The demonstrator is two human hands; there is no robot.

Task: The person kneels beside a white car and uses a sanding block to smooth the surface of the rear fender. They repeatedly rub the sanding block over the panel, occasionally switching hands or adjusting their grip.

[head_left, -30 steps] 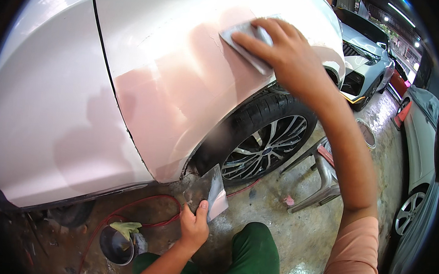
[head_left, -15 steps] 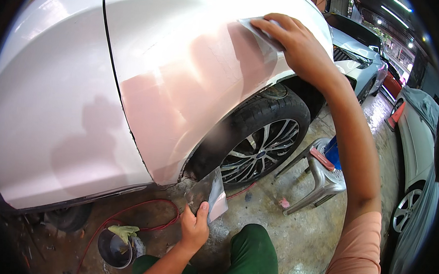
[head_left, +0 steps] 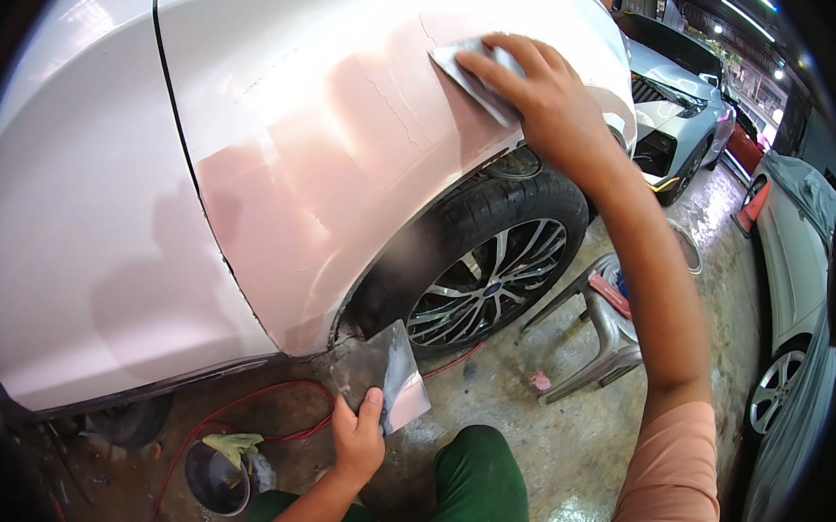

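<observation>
The right hand [head_left: 546, 99] pressed a grey sanding sheet [head_left: 468, 72] flat against the pink-filled fender [head_left: 348, 165] above the wheel arch. The left hand [head_left: 359, 440] gripped a metal spreader plate [head_left: 385, 372] low by the tyre [head_left: 483, 264].

Right hand [head_left: 551, 104] flat on a grey pad [head_left: 468, 72] against the pink-smeared fender [head_left: 348, 146]; left hand [head_left: 359, 440] gripping a metal plate [head_left: 385, 372].

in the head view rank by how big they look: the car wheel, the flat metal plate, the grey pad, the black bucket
1. car wheel
2. flat metal plate in the left hand
3. grey pad and black bucket: look alike, both partly hidden
</observation>
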